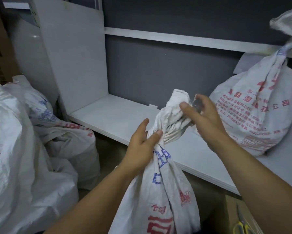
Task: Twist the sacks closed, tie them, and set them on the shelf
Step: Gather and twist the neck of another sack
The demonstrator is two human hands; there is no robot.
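A white woven sack (160,191) with red and blue print stands in front of me, its neck twisted tight. My left hand (141,142) grips the twisted neck, thumb across the front. My right hand (199,114) holds the loose top of the sack and what looks like a roll of clear tape (197,104), which is blurred. Off to the right, a second printed sack (260,115) with its neck tied rests on the white shelf (118,119).
Two more white sacks (23,149) slump on the floor at the left. An upper shelf board (167,38) runs above the lower one. Yellow-handled scissors (241,223) lie on a cardboard box at the bottom right. A white side panel (74,56) bounds the shelf's left end.
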